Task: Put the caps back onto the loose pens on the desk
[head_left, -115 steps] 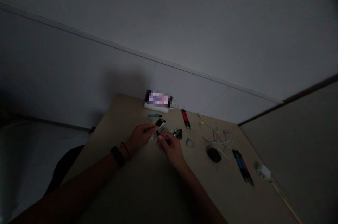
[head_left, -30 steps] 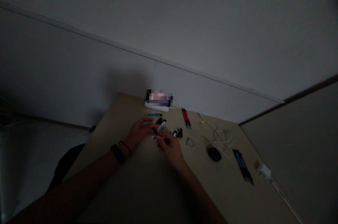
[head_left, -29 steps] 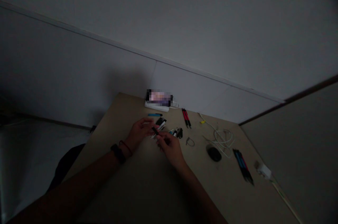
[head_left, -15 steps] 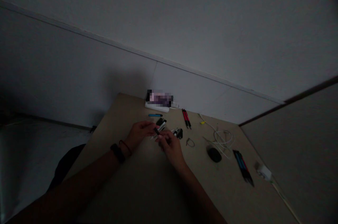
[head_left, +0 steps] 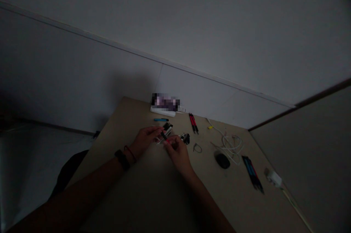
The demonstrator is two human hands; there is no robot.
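Slim black-and-red pen (head_left: pixel 165 137), tilted above the tan bench (head_left: pixel 142 185), was clamped between thumb and fingers of the right hand (head_left: pixel 177 151); the left hand (head_left: pixel 144 139) had its fingertips bunched beside the black end, and whether they gripped anything could not be told. It looked light, stiff and perhaps slick, best pinched mid-barrel. Close by lay slender white items (head_left: pixel 169 130) and small black pieces (head_left: pixel 187 139), crowding the fingers, with a blue-and-black pen (head_left: pixel 161 119) beyond.
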